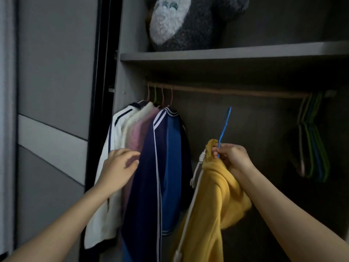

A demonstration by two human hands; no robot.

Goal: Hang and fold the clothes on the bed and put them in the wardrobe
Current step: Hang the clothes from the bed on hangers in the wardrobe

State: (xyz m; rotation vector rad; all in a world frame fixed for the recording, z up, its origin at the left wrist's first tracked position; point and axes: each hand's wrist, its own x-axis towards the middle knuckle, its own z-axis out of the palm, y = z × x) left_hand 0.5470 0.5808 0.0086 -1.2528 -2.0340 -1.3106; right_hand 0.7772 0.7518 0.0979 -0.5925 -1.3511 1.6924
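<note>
I face the open wardrobe. My right hand (231,159) grips the stem of a blue hanger (225,126) that carries a yellow hoodie (209,205) with a white drawstring; its hook points up, below the wooden rail (236,91). On the rail's left end hang a white jacket (111,167), a pink garment (137,133) and a navy and blue jacket (160,167). My left hand (119,169), fingers relaxed, touches these hanging clothes at the pink garment's edge.
Several empty coloured hangers (311,140) hang at the rail's right end. A grey and white plush toy (187,21) lies on the shelf (226,53) above. The sliding door frame (102,91) stands at the left. A gap of bare rail lies between the jackets and the empty hangers.
</note>
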